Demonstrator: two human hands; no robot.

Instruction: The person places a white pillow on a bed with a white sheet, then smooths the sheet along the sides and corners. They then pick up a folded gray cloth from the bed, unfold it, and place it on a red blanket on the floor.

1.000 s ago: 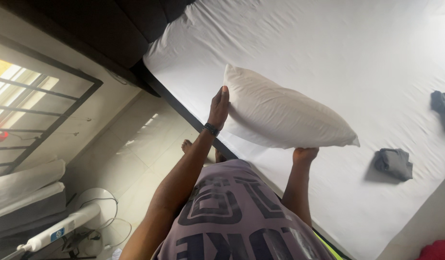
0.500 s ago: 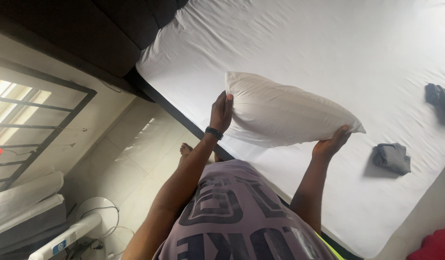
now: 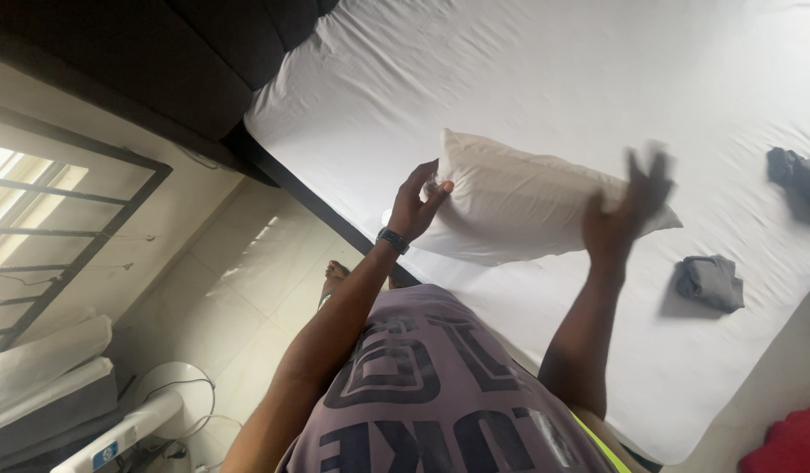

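I hold a white pillow [image 3: 519,206] in the air over the bed's white sheet [image 3: 528,79]. My left hand [image 3: 415,208], with a dark band on its wrist, grips the pillow's left end. My right hand [image 3: 624,219] is blurred with motion. Its fingers are spread, and it lies flat against the near side of the pillow towards its right end. It does not grip the pillow.
A crumpled grey cloth [image 3: 710,282] lies on the sheet at the right, a dark cloth [image 3: 799,171] farther right. A black headboard [image 3: 160,61] stands top left. On the left, a barred window [image 3: 63,228] and a white fan [image 3: 133,420] border the tiled floor [image 3: 239,280].
My right hand has left the pillow's lower right corner and swung up with fingers spread against its side. The pillow has shifted slightly right. My left hand keeps its grip.
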